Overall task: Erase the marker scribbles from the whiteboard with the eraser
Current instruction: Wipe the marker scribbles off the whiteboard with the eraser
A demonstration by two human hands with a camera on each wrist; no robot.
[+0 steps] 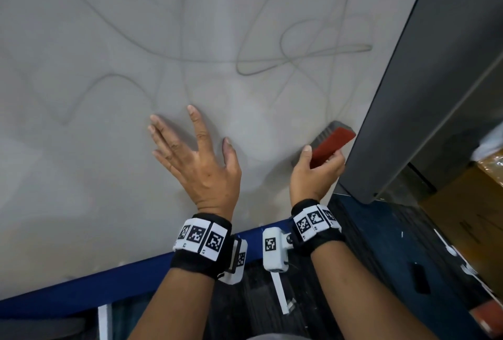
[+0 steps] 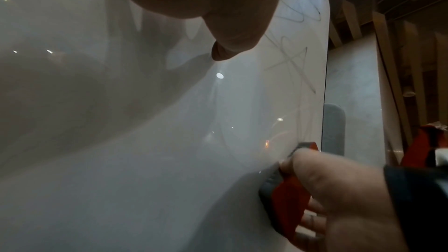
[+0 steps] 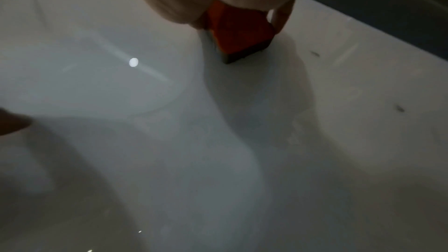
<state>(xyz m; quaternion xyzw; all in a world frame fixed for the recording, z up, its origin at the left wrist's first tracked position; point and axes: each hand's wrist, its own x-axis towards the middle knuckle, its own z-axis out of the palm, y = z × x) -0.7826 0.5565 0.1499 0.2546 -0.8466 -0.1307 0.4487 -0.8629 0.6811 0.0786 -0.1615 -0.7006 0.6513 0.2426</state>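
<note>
Close to the right edge of the whiteboard (image 1: pixel 81 149) sits the eraser (image 1: pixel 330 143), a block with a red plastic back and a dark grey felt pad, tilted so that its far end points up and to the right. Its felt side lies against the board's pale, glossy surface. Thin grey marker scribbles (image 1: pixel 299 51) loop and cross over the board above it, with a long stroke running up near the right edge; the lines look faint. The right hand (image 1: pixel 315 170) grips the eraser's near end, thumb on one long side and curled fingers on the other. The left hand (image 1: pixel 201 165) lies just to its left, fingers straight and spread, its fingertips (image 1: pixel 192 109) touching the board below the scribbles. Both wrists carry black bands with printed square markers (image 1: pixel 202 239). A blue frame edge (image 1: pixel 81 288) borders the board's lower side, and a dark grey panel (image 1: pixel 435 67) stands just beside its right edge.
</note>
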